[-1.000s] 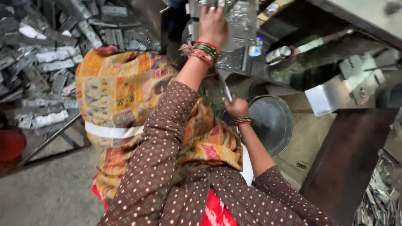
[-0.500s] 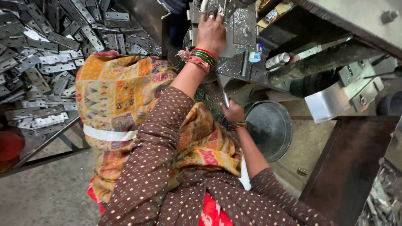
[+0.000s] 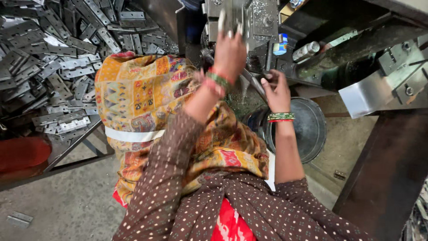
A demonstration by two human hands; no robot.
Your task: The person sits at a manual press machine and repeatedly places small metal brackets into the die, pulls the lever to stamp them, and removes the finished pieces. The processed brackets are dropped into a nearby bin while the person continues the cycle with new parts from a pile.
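Sitting low in the frame, the person wears a brown dotted sleeve (image 3: 178, 178) and a patterned cloth (image 3: 142, 98) over the lap. At about one o'clock from the lap, the right hand (image 3: 276, 91) curls around a thin dark metal rod (image 3: 255, 85) by the machine; the fingers are closed narrow on it, above a round steel bowl (image 3: 307, 127). At twelve o'clock, farther up, the left hand (image 3: 229, 51) presses on a flat metal piece (image 3: 232, 20) at the grey machine block (image 3: 263, 18). Motion blur hides the fingers, so I cannot tell if they pinch it or only push. This piece looks stiff, light and possibly sharp at the edges, so taking it by the flat faces seems safest. At ten o'clock, far away, lies a heap of metal hinges (image 3: 58, 67).
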